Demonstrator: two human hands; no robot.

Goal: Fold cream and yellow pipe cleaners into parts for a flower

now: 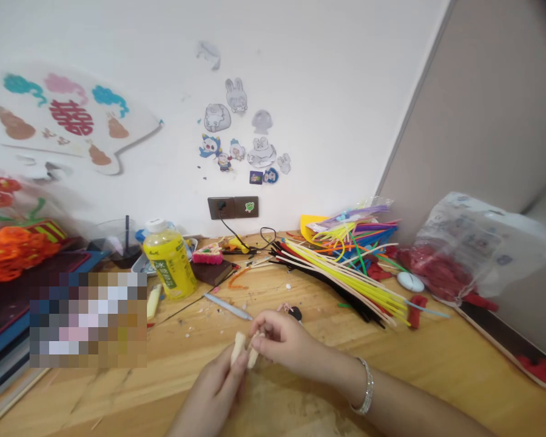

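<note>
Two pale pieces are held over the table – one per hand. Left hand: thumb and fingers pinching the first. Right hand: thumb and fingertips pinching the second, close beside it – whether the pieces touch cannot be told. Beyond the hands, a pen; further left, a bottle; to the right, pipe cleaners.

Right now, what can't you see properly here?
All in head view:
Lower end of the left cream piece: hidden by the left hand.
Things behind the pixelated patch: blocked out.
Fine print on the yellow bottle: too small.
Right forearm: cut off by the bottom edge.
</note>
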